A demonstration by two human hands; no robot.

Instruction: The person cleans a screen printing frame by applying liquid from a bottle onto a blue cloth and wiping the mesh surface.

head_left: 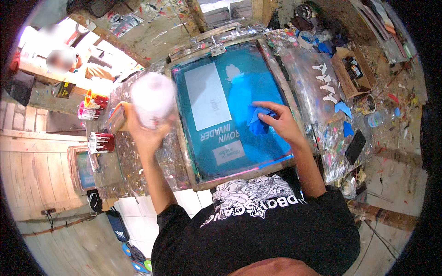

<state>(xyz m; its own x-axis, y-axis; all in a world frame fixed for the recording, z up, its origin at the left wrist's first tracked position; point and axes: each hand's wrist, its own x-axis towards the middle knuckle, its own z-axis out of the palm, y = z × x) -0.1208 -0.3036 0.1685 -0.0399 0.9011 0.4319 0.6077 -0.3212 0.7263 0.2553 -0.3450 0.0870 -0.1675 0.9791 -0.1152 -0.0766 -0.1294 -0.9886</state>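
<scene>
My left hand (149, 135) is closed around a white, rounded container (153, 94), blurred by motion, left of a screen-printing frame (185, 161). Its teal mesh (195, 152) bears a pale rectangle and lettering, and a brighter blue area covers much of its right side. Over that blue area, my right hand (278, 120) pinches a crumpled blue piece (259, 122) of thin material; whether it is cloth or film I cannot tell. Metal hinge clamps (217, 48) hold the frame's far edge.
Paint-streaked tubs (101, 142) stand along the table's left side. To the right lie blue scraps (343, 109), a dark phone (355, 147), and an open cardboard box (352, 73). A second framed screen (84, 165) leans at the left. Another person (94, 71) is at the far left.
</scene>
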